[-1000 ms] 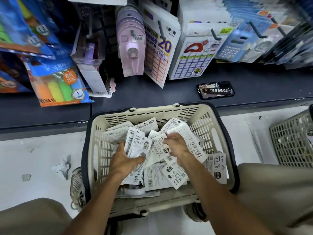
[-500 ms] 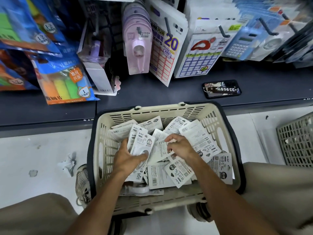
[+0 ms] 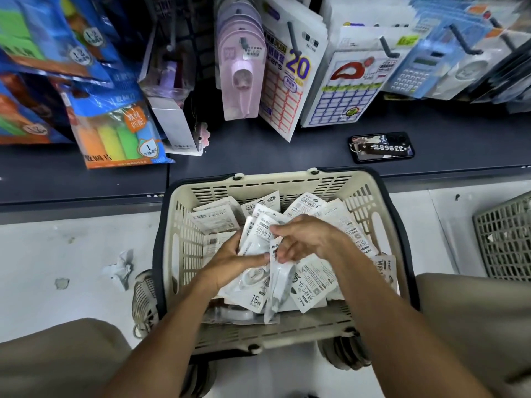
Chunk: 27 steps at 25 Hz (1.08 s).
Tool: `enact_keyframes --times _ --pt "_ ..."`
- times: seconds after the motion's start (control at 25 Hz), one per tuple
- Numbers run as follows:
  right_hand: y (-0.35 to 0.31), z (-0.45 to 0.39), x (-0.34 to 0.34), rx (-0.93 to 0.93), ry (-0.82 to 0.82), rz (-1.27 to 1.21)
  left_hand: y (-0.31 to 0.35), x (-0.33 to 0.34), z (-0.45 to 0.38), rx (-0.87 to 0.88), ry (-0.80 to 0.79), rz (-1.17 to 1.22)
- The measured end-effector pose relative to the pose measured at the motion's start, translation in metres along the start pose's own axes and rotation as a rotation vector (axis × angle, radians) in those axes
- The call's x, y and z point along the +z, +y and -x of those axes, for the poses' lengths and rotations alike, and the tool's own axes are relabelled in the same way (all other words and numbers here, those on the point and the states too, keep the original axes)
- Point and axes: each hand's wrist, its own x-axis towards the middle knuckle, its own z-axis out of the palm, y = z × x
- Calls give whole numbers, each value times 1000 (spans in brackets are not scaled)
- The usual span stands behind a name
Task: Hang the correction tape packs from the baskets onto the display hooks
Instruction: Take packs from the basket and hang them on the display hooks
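Observation:
A beige plastic basket (image 3: 287, 182) with a dark rim stands on the floor, holding several white correction tape packs (image 3: 218, 218). My left hand (image 3: 230, 261) grips a small stack of packs (image 3: 260, 234) inside the basket. My right hand (image 3: 307, 238) meets it from the right and pinches a pack (image 3: 280, 285) that hangs down from its fingers. Dark display hooks (image 3: 293, 43) stick out above the shelf, loaded with other goods. No bare hook for the packs can be told apart.
A phone with a key tag (image 3: 380, 147) lies on the dark shelf (image 3: 258, 150). Label sheets (image 3: 284, 81), pink tape dispensers (image 3: 241, 70) and highlighter packs (image 3: 117, 130) hang above. A grey basket (image 3: 505, 239) sits at right. Crumpled paper (image 3: 120, 268) lies on the floor.
My right hand has moved left from the loose packs to meet the left hand, bringing a pack with it. The stack in my left hand has tilted up.

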Motion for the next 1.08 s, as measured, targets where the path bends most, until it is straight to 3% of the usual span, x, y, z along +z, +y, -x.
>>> enact_keyframes --times 0.08,0.16,0.32,0.48,0.68,0.76,0.84,1.0,1.08 --pt "18 -12 11 90 136 -177 -7 5 1 -17 3 52" --pt "27 -15 8 116 125 -315 -14 7 -1 -55 34 76" --pt "36 -14 8 -12 98 -421 -9 12 -4 -97 65 38" --pt "54 -19 44 55 295 -171 -9 14 -1 -97 70 -2" --pt "56 -24 66 157 411 -101 -11 15 -5 -213 122 -128" --pt "54 -22 73 152 493 -88 -11 14 -10 -238 141 -162" --pt "53 -20 78 84 529 -12 -10 13 -9 -268 62 -181" --pt "42 -6 55 -49 259 89 -19 11 -7 -230 22 -67" --pt "38 2 17 -119 245 409 -21 13 -9 -255 67 -20"
